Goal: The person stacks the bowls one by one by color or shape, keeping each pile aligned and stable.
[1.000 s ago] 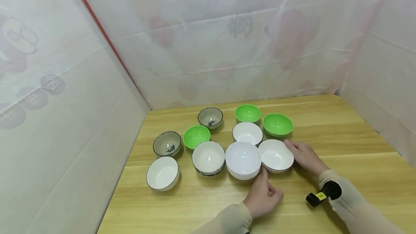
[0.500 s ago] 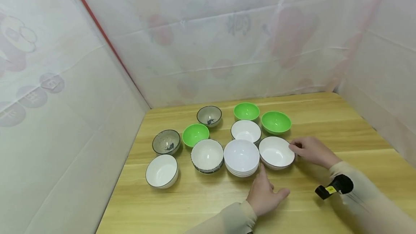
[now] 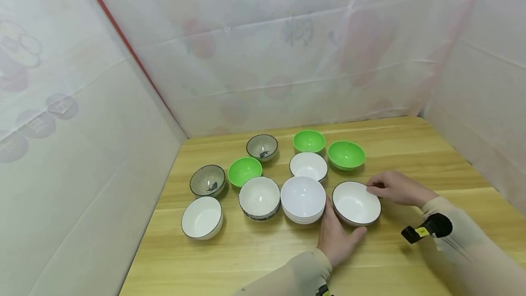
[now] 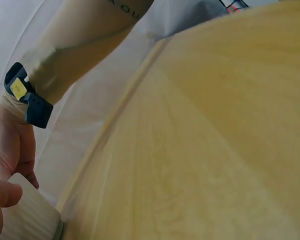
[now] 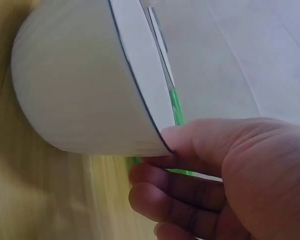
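The rimmed bowl (image 3: 356,204) sits tilted at the front right of the cluster, just right of the white stack (image 3: 303,198). The right hand (image 3: 394,188) pinches its far right rim, thumb inside and fingers (image 5: 175,190) curled under the outer wall. The left hand (image 3: 338,236) lies on the surface (image 3: 431,159) in front, its fingers straight and loosely apart, reaching up between stack and bowl and touching the bowl's near side.

Left of the stack stands a speckled-rim bowl (image 3: 259,198), then a white bowl (image 3: 202,218) at the front left. Behind are a small white bowl (image 3: 308,166), three green bowls (image 3: 346,155) (image 3: 309,141) (image 3: 244,171), and two grey bowls (image 3: 262,146) (image 3: 207,180) with dark painted marks inside.

A black wrist unit (image 3: 427,230) carries a yellow label; its print is too small to read. The translucent sheet walls (image 3: 287,58) show faint reversed characters, not legible.
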The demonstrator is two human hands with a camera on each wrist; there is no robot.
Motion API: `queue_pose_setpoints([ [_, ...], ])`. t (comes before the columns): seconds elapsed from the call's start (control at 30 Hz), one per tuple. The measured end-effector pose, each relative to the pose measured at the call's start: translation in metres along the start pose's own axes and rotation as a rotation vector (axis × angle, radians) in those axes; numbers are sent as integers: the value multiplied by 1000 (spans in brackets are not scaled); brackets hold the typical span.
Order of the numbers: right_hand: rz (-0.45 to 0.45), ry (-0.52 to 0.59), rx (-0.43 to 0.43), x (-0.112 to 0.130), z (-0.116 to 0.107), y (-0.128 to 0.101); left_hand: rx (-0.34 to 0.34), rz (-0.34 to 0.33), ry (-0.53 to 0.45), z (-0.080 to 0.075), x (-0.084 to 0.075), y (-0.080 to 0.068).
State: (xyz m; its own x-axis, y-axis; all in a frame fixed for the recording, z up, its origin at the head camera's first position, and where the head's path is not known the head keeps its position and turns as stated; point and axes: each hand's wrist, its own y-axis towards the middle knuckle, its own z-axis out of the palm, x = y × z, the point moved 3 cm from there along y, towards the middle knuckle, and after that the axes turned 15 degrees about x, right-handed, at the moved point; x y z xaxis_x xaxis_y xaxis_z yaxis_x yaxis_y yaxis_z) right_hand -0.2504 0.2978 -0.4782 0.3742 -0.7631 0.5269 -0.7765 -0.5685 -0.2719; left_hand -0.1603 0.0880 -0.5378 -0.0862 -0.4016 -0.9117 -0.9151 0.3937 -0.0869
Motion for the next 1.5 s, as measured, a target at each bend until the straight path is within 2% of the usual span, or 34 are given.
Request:
queue_pose_setpoints([
  [0.17,-5,-14,20,4,-2,4,4,23,55,0,2,0],
  [0.33,45,-24,10,9,-7,11,-16,31,71,2,3,1],
  [0.6,67,-49,-93,50,-44,36,-41,36,63,3,4,1],
  [0.77,120,-12,-60,64,-57,62,-36,31,56,3,3,1],
  [1.07,143,8,-26,65,-46,99,-22,35,62,4,4,1],
  [1.3,175,-53,-5,75,-39,112,-24,30,67,3,4,2],
  [1.5,166,-12,45,69,-28,123,-28,42,82,1,4,2],
])
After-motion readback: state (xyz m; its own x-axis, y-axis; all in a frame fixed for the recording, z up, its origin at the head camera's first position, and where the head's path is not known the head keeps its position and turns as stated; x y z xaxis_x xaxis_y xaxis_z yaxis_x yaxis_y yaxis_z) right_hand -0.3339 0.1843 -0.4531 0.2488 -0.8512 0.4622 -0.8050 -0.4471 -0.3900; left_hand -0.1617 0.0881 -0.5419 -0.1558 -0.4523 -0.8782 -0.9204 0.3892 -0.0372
